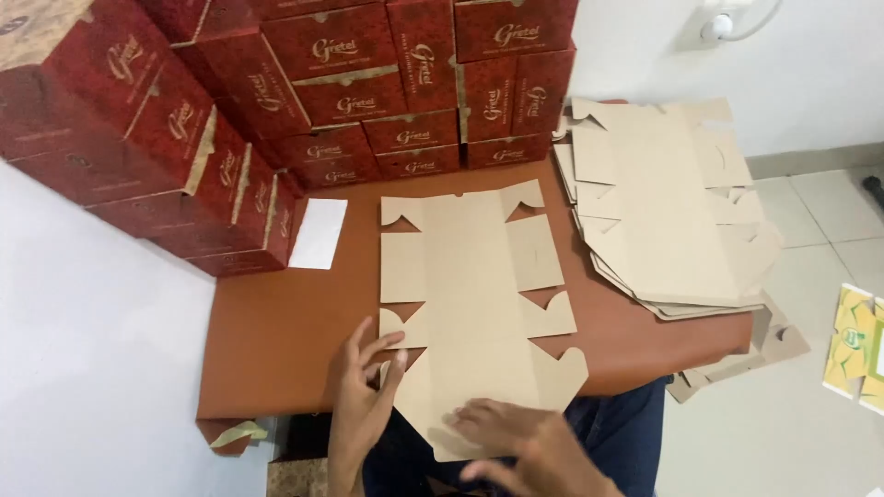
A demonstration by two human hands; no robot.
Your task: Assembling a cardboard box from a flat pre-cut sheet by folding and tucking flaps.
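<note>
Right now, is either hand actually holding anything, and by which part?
Both touch the flat cardboard box blank: left hand fingers its near-left flap edge, right hand presses flat on its near end. Neither lifts it.

flat unfolded tan cardboard box blank (474, 304): one on the table
stack of tan cardboard blanks (658, 207): one pile, sheets too many to count
dark red printed cardboard boxes (350, 87): over a dozen, stacked
white paper sheet (319, 233): one
hands: two
</note>
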